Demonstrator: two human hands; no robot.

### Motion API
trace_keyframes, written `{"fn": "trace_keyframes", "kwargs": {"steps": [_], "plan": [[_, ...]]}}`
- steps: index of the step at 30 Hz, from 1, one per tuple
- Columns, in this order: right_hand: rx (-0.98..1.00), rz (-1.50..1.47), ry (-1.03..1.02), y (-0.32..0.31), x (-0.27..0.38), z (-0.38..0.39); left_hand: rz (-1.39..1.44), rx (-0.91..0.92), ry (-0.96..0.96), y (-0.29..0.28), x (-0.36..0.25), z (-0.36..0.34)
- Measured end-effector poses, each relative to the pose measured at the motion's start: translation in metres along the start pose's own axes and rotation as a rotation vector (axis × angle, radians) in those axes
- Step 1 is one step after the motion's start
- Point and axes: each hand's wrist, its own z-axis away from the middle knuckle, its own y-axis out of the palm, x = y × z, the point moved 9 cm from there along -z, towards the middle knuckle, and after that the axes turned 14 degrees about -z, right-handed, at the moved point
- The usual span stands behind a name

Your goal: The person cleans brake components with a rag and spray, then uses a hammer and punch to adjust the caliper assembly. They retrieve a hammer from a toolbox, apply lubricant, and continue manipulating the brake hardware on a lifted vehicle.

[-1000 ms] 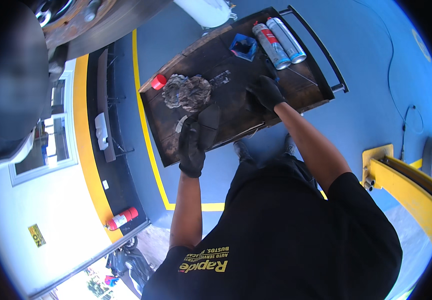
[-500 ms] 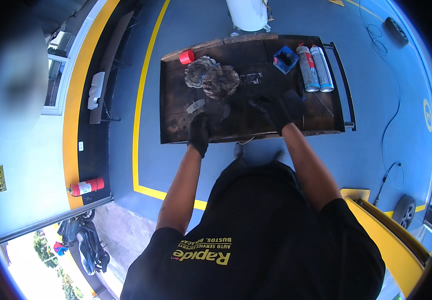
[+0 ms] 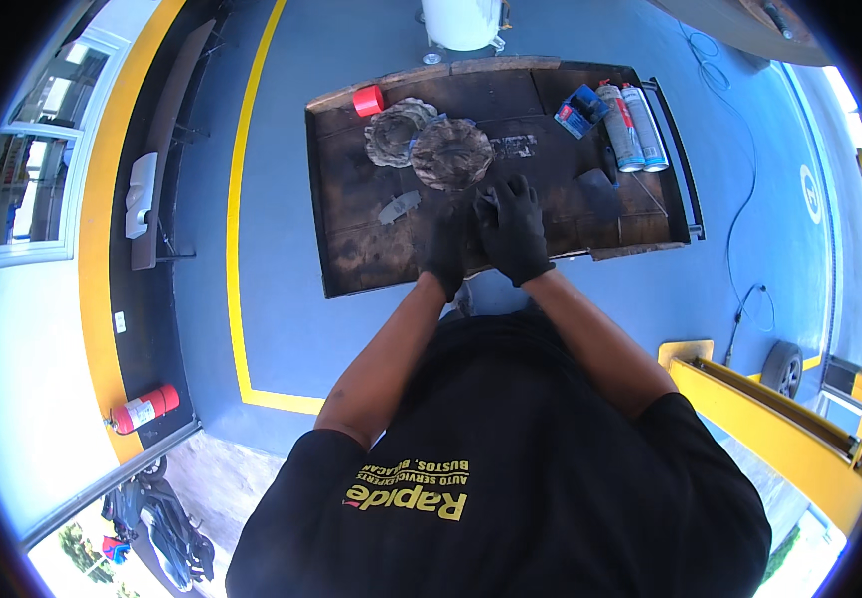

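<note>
Both my hands wear black gloves and meet over the near middle of a dark, stained cart top (image 3: 351,254). My right hand (image 3: 513,231) has its fingers curled around something dark that I cannot make out. Close beside it, my left hand (image 3: 443,247) blends into the dark surface and its fingers do not show clearly. Left of my hands lies a grey curved plate (image 3: 399,206) that looks like a brake pad. Just beyond them sit two crumpled, dirty round pieces (image 3: 451,152) (image 3: 399,132), partly overlapping. A dark flat sheet (image 3: 598,195) lies to the right.
A red roll (image 3: 368,101) stands at the far left of the cart. Far right are a blue box (image 3: 580,111), two spray cans (image 3: 620,128) and a thin rod (image 3: 650,194). The cart's handle (image 3: 685,159) is on the right. A white tank (image 3: 461,25) stands beyond; a yellow lift arm (image 3: 770,424) is at lower right.
My right hand has moved left, away from the dark sheet, and now meets my left hand. My left hand has shifted right. The whole view has turned slightly.
</note>
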Motion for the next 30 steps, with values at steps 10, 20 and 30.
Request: {"fn": "trace_keyframes", "kwargs": {"steps": [10,20,30], "plan": [[0.064,-0.034,0.305,-0.041,-0.151,-0.014,0.138,-0.282,0.068,-0.028,0.037,0.024],[0.249,0.412,0.018,-0.057,-0.052,-0.013,1.071,0.387,-0.467,-0.039,0.097,-0.011],[0.727,-1.010,0.405,0.038,-0.013,-0.002,1.104,0.597,-0.615,-0.037,0.109,-0.017]]}}
